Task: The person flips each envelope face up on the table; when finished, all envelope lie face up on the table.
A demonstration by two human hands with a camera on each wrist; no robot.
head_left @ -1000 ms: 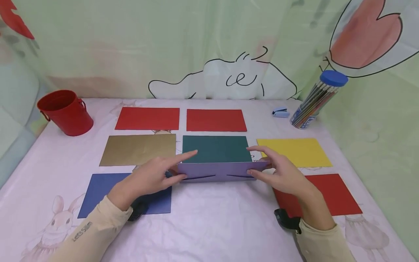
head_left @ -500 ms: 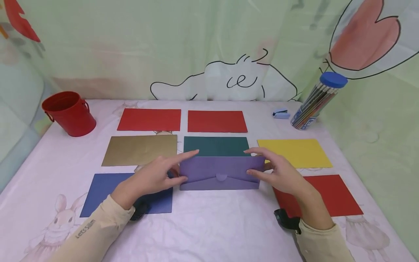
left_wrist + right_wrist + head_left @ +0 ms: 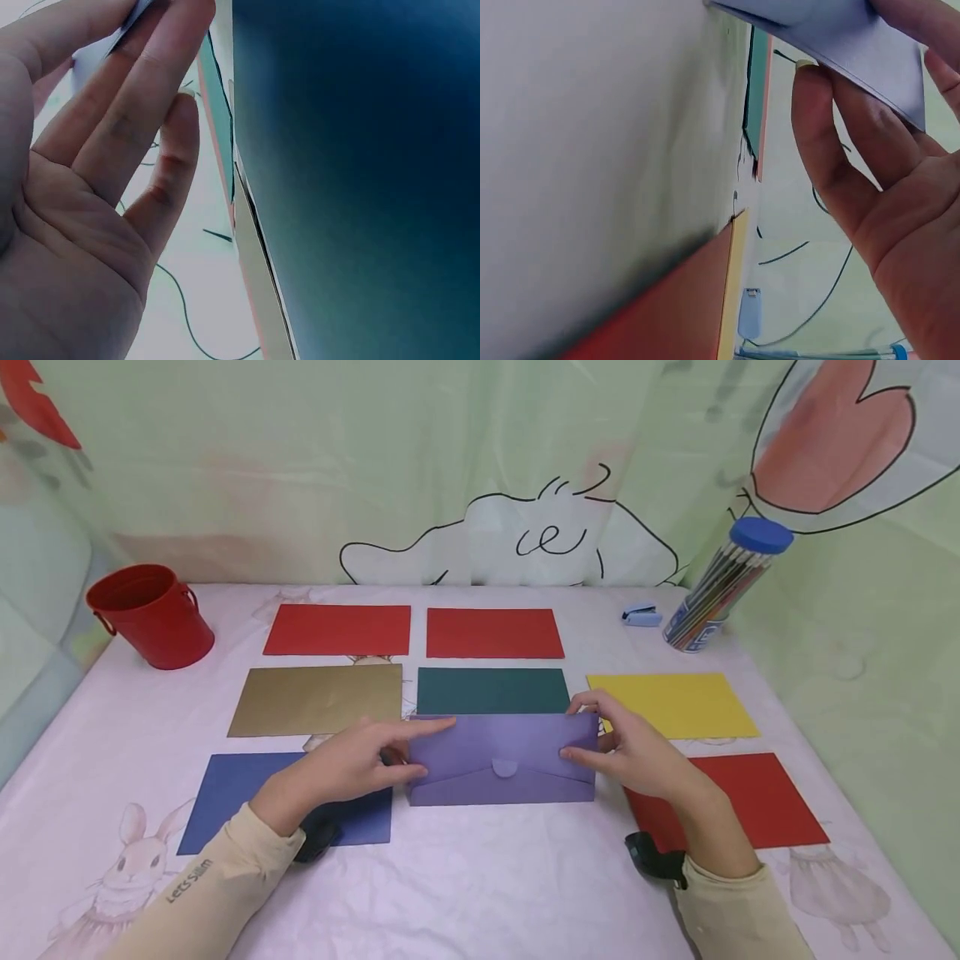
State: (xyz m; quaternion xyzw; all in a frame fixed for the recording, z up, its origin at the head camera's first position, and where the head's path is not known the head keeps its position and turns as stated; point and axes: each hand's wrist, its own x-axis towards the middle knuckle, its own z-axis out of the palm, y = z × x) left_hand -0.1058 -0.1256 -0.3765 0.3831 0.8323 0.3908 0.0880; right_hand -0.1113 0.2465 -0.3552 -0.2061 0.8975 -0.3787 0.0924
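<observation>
A purple envelope [image 3: 517, 739] is held up, tilted, over the middle of the table, its flap with a small round tab facing me. My left hand [image 3: 341, 764] pinches its left end, thumb in front and index finger along the top edge. At the right end, my right hand [image 3: 645, 752] grips it with the thumb in front and other fingers behind. The right wrist view shows the envelope [image 3: 855, 45] between thumb and fingers. Behind it lies a dark green rectangle [image 3: 491, 689], partly hidden. A blue rectangle [image 3: 232, 802] lies under my left wrist, a red rectangle [image 3: 765, 797] beside my right.
Two red rectangles [image 3: 337, 629] lie in the back row. A gold one [image 3: 315, 700] is at left, a yellow one [image 3: 675, 702] at right. A red bucket [image 3: 161, 627] stands back left. A light blue stapler [image 3: 641, 616] and a pencil tub [image 3: 712, 593] are back right.
The purple envelope has tipped so that its flap side faces me; its lower edge has come nearer. My hands stay at its ends, the right one slightly further left.
</observation>
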